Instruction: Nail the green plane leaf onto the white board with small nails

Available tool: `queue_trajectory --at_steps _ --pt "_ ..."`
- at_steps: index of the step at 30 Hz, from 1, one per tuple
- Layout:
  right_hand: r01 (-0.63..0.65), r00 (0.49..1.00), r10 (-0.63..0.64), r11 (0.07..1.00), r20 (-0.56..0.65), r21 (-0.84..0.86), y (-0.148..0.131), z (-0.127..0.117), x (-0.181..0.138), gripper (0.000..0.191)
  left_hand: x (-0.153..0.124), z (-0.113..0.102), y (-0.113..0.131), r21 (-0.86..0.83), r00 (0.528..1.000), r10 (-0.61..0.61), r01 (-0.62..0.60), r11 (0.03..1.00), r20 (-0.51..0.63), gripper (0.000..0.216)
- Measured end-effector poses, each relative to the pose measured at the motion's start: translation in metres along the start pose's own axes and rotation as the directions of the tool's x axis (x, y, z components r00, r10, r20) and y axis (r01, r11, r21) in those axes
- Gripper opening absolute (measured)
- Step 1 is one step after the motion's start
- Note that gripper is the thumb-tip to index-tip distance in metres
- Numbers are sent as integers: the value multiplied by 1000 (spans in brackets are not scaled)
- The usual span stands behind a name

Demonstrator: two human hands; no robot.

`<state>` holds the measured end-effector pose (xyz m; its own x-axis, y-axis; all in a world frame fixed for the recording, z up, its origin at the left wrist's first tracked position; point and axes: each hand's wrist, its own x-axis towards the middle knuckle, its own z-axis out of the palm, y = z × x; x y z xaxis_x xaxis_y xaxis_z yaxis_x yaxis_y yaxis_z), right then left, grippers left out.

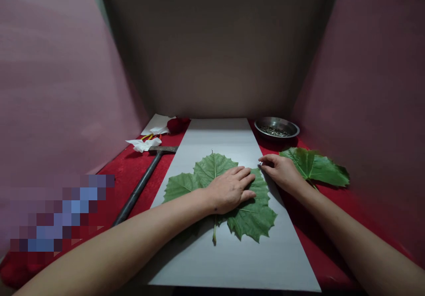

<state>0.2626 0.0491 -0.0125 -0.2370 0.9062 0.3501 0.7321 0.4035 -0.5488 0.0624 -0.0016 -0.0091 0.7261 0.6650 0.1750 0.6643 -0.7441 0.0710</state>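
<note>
A large green lobed leaf [212,172] lies flat on a long grey board [232,251]. My left hand [230,189] rests palm down on the middle of the leaf, fingers stretched out flat. My right hand [280,169] is at the leaf's right edge, its fingertips pinched on a tiny shiny thing, perhaps a pin, too small to name. A thin pin stands near the leaf's top tip.
A hammer [146,178] lies on the red cloth [128,172] to the left of the board. Crumpled white paper [143,144] and a red object [175,124] sit behind it. A metal bowl [276,128] of small metal bits stands back right, with a second leaf [315,166] beside it.
</note>
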Motion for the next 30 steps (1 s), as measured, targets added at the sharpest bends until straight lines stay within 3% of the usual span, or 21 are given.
queue_trajectory --at_steps 8,11,13,15,18,22,27,30 --pt "3 1000 -3 998 -2 64 6 6 4 14 0 2 1 -3 999 -34 34 999 22 53" --pt "9 995 -8 1000 -97 12 3 8 -1 15 0 3 2 2 1000 -31 31 1000 1 53" --pt "68 975 -80 996 -208 -61 -3 9 -8 14 0 3 3 0 1000 -28 28 1000 -10 52" --pt "197 946 -213 976 -244 -90 -11 9 -16 9 1 4 3 -17 999 -27 27 1000 -21 49" --pt "364 919 -361 931 -160 -7 -23 11 -27 12 1 3 2 -100 999 -22 18 995 -38 42" --pt "374 925 -369 927 -91 38 -25 17 -32 14 -2 1 -3 -288 994 -62 34 957 -89 46" --pt "462 886 -463 885 -6 -51 -19 22 -33 36 -3 5 -10 -436 986 -113 48 898 -125 59" --pt "521 852 -522 841 37 -144 -19 23 -34 35 -1 2 -15 -492 972 -176 78 867 -157 65"
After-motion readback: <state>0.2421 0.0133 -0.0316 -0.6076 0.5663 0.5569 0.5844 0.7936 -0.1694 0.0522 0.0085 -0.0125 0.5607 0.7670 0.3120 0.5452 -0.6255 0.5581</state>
